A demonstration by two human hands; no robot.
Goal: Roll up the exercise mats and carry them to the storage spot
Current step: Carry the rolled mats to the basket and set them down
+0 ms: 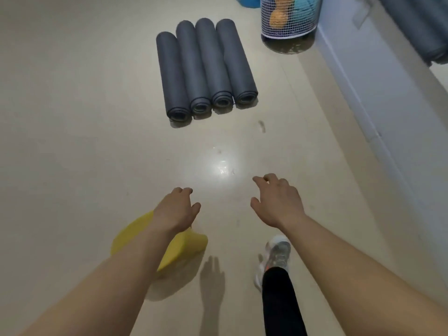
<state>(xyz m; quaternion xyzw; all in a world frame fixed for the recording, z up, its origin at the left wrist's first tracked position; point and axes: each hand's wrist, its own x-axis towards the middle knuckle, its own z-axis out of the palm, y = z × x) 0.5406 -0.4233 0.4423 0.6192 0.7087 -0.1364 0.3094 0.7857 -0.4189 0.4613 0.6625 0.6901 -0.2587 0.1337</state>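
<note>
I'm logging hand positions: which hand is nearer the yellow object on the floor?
Left. The left hand hangs just past the yellow object, its wrist overlapping it in view; the right hand is well off to the object's right.

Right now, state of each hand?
Left hand: open, fingers loosely curled, holding nothing.
Right hand: open, fingers loosely curled, holding nothing.

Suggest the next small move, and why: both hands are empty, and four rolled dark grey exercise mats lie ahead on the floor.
Probably step forward and lower both hands toward the leftmost rolled dark grey exercise mat, whose end lies nearest. The left hand and right hand are open, hold nothing and hang short of it; all four rolls look ready to carry.
</note>
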